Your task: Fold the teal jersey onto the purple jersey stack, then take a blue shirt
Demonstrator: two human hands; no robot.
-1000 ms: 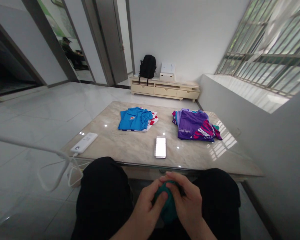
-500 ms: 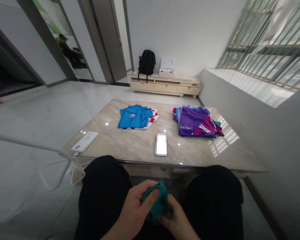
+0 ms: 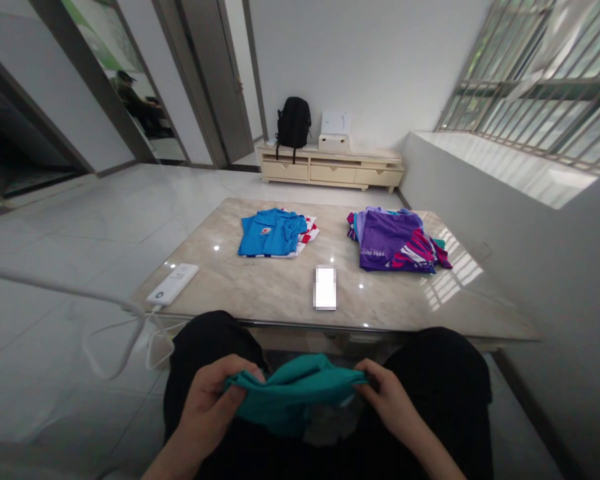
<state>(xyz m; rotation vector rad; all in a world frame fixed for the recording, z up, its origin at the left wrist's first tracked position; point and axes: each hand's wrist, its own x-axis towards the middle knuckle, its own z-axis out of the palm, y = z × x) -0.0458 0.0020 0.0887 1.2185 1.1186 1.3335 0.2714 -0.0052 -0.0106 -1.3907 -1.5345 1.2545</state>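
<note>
teal cloth (image 3: 293, 393) balled up a sec ago, now stretched wide over the lap, left hand (image 3: 207, 407) and right hand (image 3: 387, 400) moved apart, fingers pinching each end

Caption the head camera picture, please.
Left hand and right hand hold a teal cloth spread over the lap, before a table with a blue shirt pile and a purple shirt pile.

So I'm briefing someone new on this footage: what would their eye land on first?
The teal garment, held spread between the left hand and right hand over the lap at the bottom of the view. Then two bright piles on the marble table beyond: a blue shirt topping the left one, a purple shirt topping the right one.
</note>
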